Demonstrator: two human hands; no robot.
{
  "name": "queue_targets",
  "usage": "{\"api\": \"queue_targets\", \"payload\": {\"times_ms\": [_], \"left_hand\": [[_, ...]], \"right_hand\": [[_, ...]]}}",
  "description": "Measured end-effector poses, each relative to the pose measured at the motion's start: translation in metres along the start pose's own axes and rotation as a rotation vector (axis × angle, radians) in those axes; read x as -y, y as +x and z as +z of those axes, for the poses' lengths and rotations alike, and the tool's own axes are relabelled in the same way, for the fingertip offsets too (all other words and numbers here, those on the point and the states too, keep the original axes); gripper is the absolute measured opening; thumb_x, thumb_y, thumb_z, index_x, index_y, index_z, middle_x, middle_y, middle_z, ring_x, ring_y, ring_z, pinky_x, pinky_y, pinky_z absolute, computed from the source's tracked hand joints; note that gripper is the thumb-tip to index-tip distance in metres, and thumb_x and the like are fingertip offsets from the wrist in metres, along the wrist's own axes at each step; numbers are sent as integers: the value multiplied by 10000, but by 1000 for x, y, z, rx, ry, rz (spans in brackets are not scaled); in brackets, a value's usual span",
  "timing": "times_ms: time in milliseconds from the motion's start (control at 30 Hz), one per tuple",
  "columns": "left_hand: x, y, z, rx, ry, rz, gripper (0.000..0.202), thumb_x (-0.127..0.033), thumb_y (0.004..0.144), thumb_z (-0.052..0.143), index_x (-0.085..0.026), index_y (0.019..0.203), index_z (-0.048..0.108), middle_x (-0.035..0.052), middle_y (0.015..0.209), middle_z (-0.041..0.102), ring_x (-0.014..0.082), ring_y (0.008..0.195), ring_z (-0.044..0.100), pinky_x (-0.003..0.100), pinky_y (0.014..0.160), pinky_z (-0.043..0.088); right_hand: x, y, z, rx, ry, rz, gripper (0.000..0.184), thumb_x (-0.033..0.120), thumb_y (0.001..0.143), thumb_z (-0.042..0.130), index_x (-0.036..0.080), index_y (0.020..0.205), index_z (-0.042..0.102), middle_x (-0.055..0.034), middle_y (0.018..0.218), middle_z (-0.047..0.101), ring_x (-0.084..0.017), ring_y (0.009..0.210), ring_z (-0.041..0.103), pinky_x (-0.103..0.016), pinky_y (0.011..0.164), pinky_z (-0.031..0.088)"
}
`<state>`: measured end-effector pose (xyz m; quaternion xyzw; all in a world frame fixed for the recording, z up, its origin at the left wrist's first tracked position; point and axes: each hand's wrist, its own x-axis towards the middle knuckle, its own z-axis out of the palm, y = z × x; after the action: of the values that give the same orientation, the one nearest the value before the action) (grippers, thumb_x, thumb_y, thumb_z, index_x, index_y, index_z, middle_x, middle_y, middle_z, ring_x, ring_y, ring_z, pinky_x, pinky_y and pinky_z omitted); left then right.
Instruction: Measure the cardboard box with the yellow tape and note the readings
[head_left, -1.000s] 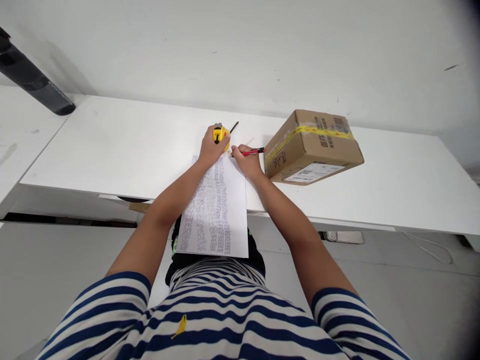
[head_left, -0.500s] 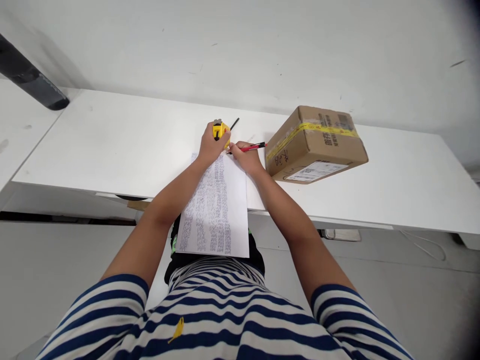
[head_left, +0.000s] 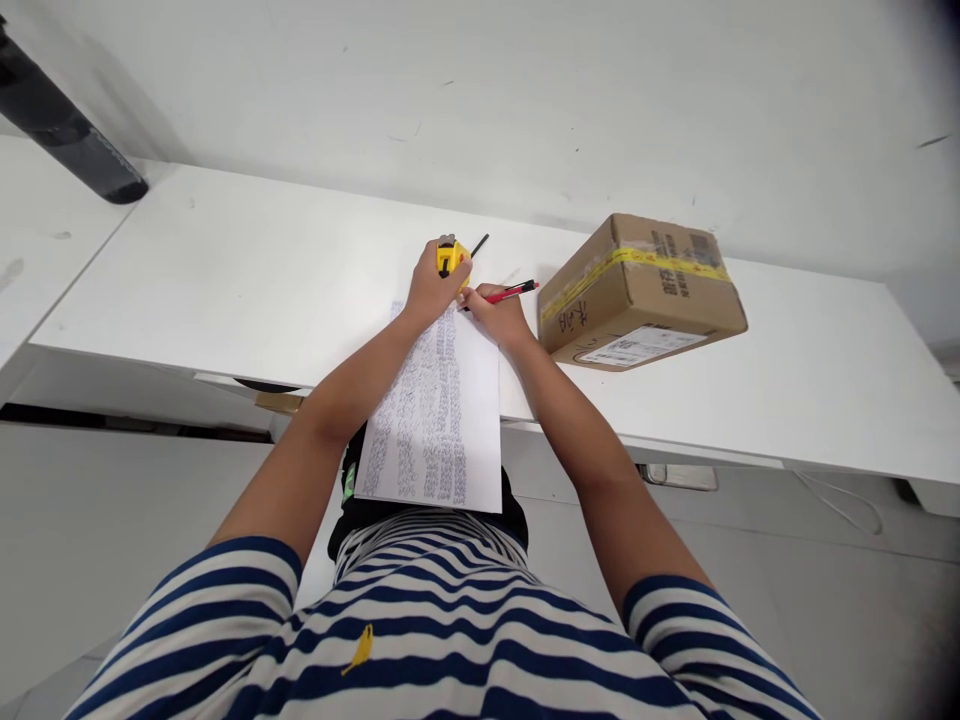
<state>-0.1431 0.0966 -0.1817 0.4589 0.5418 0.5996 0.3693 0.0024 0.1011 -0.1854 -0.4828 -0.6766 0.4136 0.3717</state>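
Here, we are facing a written paper sheet [head_left: 476, 450] overhanging the tabletop's [head_left: 225, 260] near edge; at its far end our right hand [head_left: 501, 318] is pinching a red pen [head_left: 510, 293], whose long axis is slanting rightward and away from the tip. Beyond and slightly left of that tip, our left hand's [head_left: 433, 292] fingers are clasping the yellow tape measure [head_left: 451, 259].

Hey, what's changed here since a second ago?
The right hand has shifted slightly left, toward the yellow tape measure, and its red pen slants more steeply in view. Nothing was grabbed or released. The left hand still holds the tape measure; paper and cardboard box stayed put.
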Motion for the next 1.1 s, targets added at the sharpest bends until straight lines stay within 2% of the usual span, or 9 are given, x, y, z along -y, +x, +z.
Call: {"api": "queue_targets", "payload": {"times_ms": [233, 433, 633, 1100], "left_hand": [[1, 1, 0, 6, 52, -19, 251, -314, 939, 747, -252, 1129, 596, 44, 1052, 627, 231, 1084, 673, 406, 972, 579], [-1, 0, 1, 13, -14, -27, 273, -327, 917, 793, -251, 1097, 603, 41, 1053, 617, 251, 1164, 669, 421, 1009, 568], [-2, 1, 1, 6, -3, -33, 241, -295, 926, 776, -239, 1080, 600, 43, 1030, 620, 257, 1151, 669, 442, 1032, 563], [2, 3, 3, 9, -43, -38, 245, -299, 929, 780, -233, 1084, 602, 54, 1095, 613, 284, 1248, 631, 463, 1064, 556]], "right_hand": [[0, 0, 1, -24, 15, -5, 422, 452, 897, 648, 231, 560, 523, 28, 570, 521, -135, 635, 461, -281, 629, 394], [1, 0, 0, -62, 14, -1, 389, 373, 922, 633, 224, 575, 541, 48, 559, 483, -128, 627, 437, -288, 671, 409], [5, -1, 0, -29, 18, 27, 371, 297, 935, 632, 206, 578, 580, 43, 567, 502, -127, 623, 434, -291, 664, 385], [11, -4, -1, -75, 17, 29, 349, 256, 934, 603, 206, 589, 592, 57, 548, 465, -121, 608, 427, -290, 678, 397]]}}
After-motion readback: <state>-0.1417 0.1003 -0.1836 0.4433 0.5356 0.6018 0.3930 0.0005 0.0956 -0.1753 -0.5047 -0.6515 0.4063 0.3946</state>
